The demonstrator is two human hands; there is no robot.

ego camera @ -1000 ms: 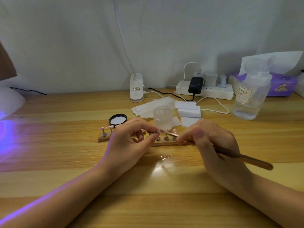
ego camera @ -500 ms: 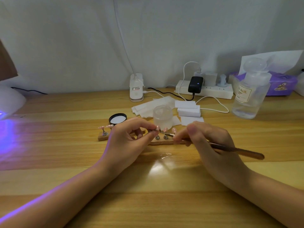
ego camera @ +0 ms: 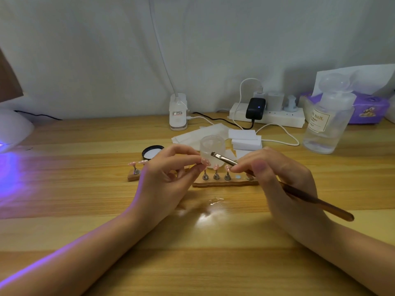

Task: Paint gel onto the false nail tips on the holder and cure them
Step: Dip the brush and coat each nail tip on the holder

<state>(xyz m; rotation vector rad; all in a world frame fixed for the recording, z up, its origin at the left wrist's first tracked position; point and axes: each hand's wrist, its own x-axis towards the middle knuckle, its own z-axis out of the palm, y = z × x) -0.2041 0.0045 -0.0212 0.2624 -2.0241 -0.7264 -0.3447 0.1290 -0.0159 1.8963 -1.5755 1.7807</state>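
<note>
Spanning the table (ego camera: 64,210) centre, the holder (ego camera: 224,183) carries nail tips (ego camera: 215,167). Left hand (ego camera: 166,180) pinches one tip (ego camera: 204,161) at its post; right hand (ego camera: 275,178) grips the brush (ego camera: 222,158), bristles at twelve o'clock of that tip. Risk: a pinch smudging wet gel, or a loaded brush flooding the edge.

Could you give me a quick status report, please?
Left hand pinches nail tip. Right hand grips brush, bristles lifted. Nothing in the way.
</note>
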